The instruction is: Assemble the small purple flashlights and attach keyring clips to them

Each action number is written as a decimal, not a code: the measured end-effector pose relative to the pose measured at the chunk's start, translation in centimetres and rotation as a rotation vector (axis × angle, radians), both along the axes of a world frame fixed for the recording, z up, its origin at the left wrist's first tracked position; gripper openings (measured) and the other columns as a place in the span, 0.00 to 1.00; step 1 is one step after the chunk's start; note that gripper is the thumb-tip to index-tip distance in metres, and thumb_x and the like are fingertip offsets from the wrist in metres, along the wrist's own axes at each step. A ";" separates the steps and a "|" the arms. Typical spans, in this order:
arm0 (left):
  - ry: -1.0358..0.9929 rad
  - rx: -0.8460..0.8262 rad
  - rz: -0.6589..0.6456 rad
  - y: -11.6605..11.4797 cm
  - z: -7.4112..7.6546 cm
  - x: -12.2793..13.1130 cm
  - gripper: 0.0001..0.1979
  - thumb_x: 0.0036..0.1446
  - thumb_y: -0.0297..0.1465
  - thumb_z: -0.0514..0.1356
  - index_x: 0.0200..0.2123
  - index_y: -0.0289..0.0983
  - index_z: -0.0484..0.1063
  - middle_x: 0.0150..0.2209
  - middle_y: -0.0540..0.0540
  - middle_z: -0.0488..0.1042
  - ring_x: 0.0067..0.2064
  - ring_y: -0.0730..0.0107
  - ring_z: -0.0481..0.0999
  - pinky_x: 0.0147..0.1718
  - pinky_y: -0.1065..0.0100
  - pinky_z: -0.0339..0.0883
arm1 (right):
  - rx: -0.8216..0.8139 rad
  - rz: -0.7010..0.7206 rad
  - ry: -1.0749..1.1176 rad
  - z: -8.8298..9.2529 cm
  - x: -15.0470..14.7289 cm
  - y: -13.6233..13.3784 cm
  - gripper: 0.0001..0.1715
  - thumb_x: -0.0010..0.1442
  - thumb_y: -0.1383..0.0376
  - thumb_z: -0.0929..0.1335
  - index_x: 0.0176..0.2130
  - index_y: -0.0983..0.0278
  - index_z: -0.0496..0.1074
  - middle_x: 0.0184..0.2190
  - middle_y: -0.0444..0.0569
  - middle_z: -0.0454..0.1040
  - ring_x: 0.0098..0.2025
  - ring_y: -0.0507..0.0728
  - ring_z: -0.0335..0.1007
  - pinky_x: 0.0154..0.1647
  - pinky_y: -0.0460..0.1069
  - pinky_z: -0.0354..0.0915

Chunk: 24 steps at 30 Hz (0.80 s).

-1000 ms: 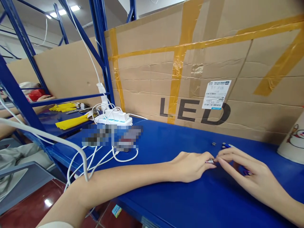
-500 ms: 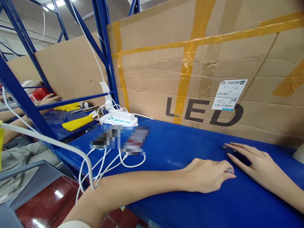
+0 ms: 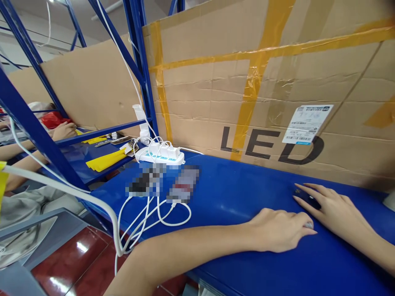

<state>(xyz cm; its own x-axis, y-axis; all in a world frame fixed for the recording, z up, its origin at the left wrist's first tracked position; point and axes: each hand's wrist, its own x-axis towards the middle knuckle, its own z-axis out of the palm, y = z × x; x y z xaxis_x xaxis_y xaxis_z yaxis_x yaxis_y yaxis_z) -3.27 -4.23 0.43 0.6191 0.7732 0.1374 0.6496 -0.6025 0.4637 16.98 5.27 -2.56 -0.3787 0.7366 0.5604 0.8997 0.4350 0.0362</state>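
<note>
My left hand (image 3: 282, 230) rests on the blue table (image 3: 222, 197), its fingers curled round a small grey thing (image 3: 308, 225) that shows only at the fingertips. To its right, my right hand (image 3: 333, 209) lies over a dark, flat object (image 3: 307, 198), thumb on one side and fingers on the other. That object looks dark and glossy, and the hand covers part of it. The two hands are close together but apart.
Two blurred devices (image 3: 185, 183) with white cables lie left of my forearm, before a white power strip (image 3: 160, 154). A cardboard sheet (image 3: 197, 98) marked LED stands behind. At the far left are yellow items (image 3: 106, 160) and another person's hand (image 3: 64, 130).
The view has shifted slightly, so most things stand a little differently in it. Both hands keep nearly the same pose, each with its object.
</note>
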 end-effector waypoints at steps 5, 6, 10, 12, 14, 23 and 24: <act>-0.013 -0.018 0.003 -0.4 0.6 -0.3 0.18 0.68 0.40 0.43 0.50 0.38 0.65 0.47 0.42 0.75 0.50 0.56 0.75 0.43 0.59 0.67 | -0.104 0.121 -0.006 0.4 -0.8 0.2 0.25 0.62 0.53 0.57 0.43 0.63 0.76 0.44 0.56 0.78 0.46 0.65 0.74 0.45 0.59 0.66; -0.017 -0.016 0.006 -0.5 0.7 -0.4 0.18 0.68 0.40 0.43 0.50 0.38 0.65 0.47 0.42 0.75 0.49 0.56 0.75 0.43 0.60 0.67 | -0.104 0.150 0.001 0.4 -0.9 0.2 0.25 0.62 0.54 0.57 0.41 0.63 0.76 0.42 0.56 0.78 0.44 0.64 0.75 0.44 0.59 0.66; -0.031 -0.007 0.028 -0.6 0.7 -0.5 0.16 0.68 0.39 0.43 0.48 0.39 0.65 0.47 0.43 0.75 0.48 0.57 0.76 0.43 0.60 0.67 | -0.074 0.218 0.059 0.5 -1.1 -0.2 0.25 0.63 0.56 0.56 0.37 0.63 0.77 0.36 0.55 0.79 0.37 0.62 0.76 0.39 0.58 0.68; -0.030 0.005 0.030 -0.7 0.7 -0.4 0.16 0.68 0.39 0.43 0.48 0.39 0.65 0.48 0.43 0.75 0.48 0.57 0.75 0.43 0.60 0.67 | -0.089 0.229 0.112 0.7 -1.1 -0.6 0.25 0.63 0.55 0.57 0.37 0.63 0.78 0.35 0.54 0.79 0.35 0.61 0.76 0.37 0.57 0.69; -0.030 0.021 0.029 -0.7 0.6 -0.4 0.16 0.68 0.39 0.43 0.48 0.38 0.65 0.48 0.43 0.75 0.48 0.57 0.75 0.43 0.60 0.67 | -0.125 0.257 0.176 1.1 -1.1 -1.3 0.23 0.62 0.54 0.59 0.36 0.63 0.78 0.34 0.53 0.79 0.34 0.60 0.76 0.35 0.55 0.70; -0.031 0.045 0.046 -1.1 0.9 -0.5 0.14 0.68 0.37 0.43 0.47 0.39 0.63 0.45 0.46 0.76 0.45 0.63 0.76 0.42 0.65 0.67 | -0.225 0.233 0.705 3.6 -2.7 -5.4 0.18 0.50 0.49 0.71 0.29 0.61 0.79 0.29 0.48 0.80 0.31 0.58 0.77 0.31 0.50 0.73; -0.034 0.039 0.054 -1.2 1.0 -0.6 0.14 0.68 0.37 0.43 0.47 0.39 0.63 0.45 0.46 0.76 0.44 0.63 0.77 0.42 0.66 0.67 | -0.250 0.244 0.743 3.7 -2.9 -5.7 0.18 0.49 0.49 0.71 0.29 0.61 0.79 0.28 0.48 0.80 0.30 0.58 0.77 0.31 0.50 0.74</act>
<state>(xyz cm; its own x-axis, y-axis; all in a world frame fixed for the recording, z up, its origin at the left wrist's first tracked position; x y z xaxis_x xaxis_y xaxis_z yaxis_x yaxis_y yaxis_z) -3.86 -5.46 1.44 0.5714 0.7988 0.1884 0.6658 -0.5854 0.4626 14.10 -0.39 1.17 -0.1390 0.8180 0.5582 0.5298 0.5376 -0.6560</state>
